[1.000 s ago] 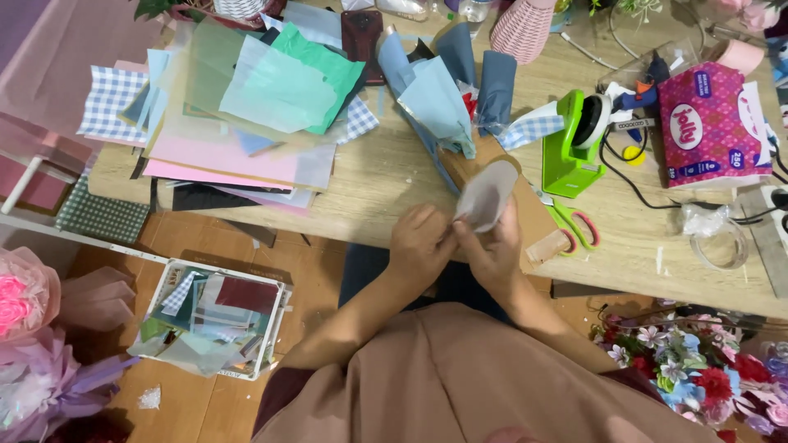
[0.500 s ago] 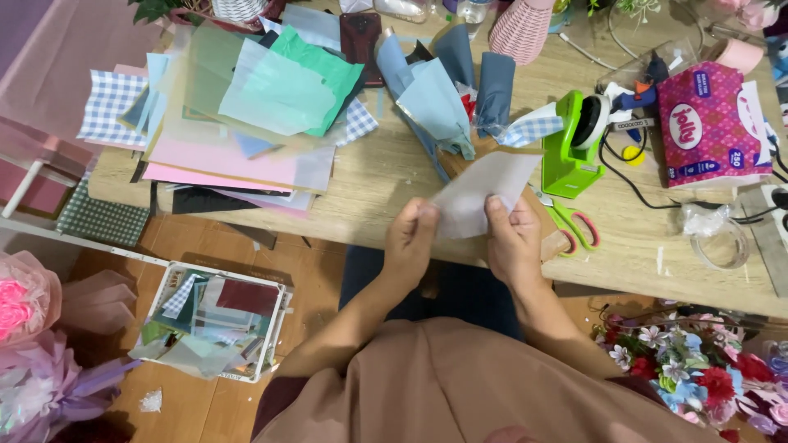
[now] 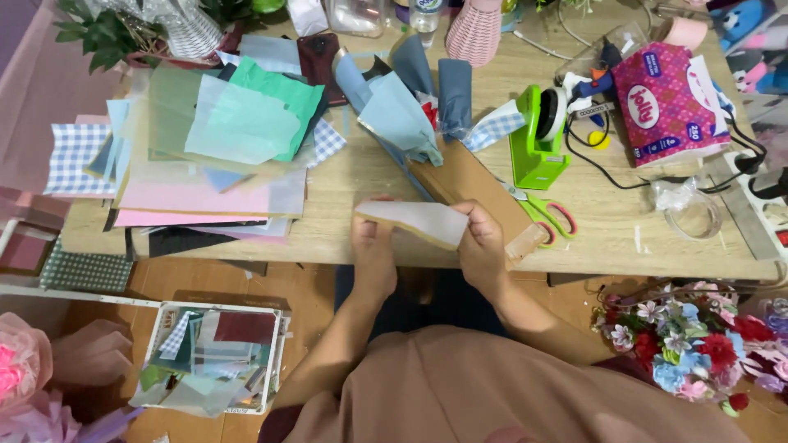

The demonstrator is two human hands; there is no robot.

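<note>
While both hands work at the near edge of the wooden table (image 3: pixel 369 176), they hold 1 pale sheet of paper (image 3: pixel 419 221) stretched between them. The left hand (image 3: pixel 373 246) pinches the left end, with the thumb on top and the other fingers under the sheet. The right hand (image 3: pixel 483 246) grips the right end in the same way, fingers closed narrow on the paper. The long axis of the sheet runs from left to right, a little tilted, so the left end is slightly higher and further from the body. Both hands are equally near to it, because each one already touches an end.

Just behind the sheet lies a long brown cardboard piece (image 3: pixel 476 193), going diagonally away from the right hand. Green and pink scissors (image 3: pixel 546 215) lie just beside it, near the right hand. A green tape dispenser (image 3: pixel 538 135) stands further back, and a pink tissue pack (image 3: pixel 669 102) is well apart on the right.

On the left of the table there is a loose pile of coloured sheets (image 3: pixel 222 156), not in any container. On the floor, below the left arm, a white basket (image 3: pixel 215 359) holds more paper pieces in blue, dark red and green. A bunch of artificial flowers (image 3: pixel 698 344) lies on the floor at the right.
</note>
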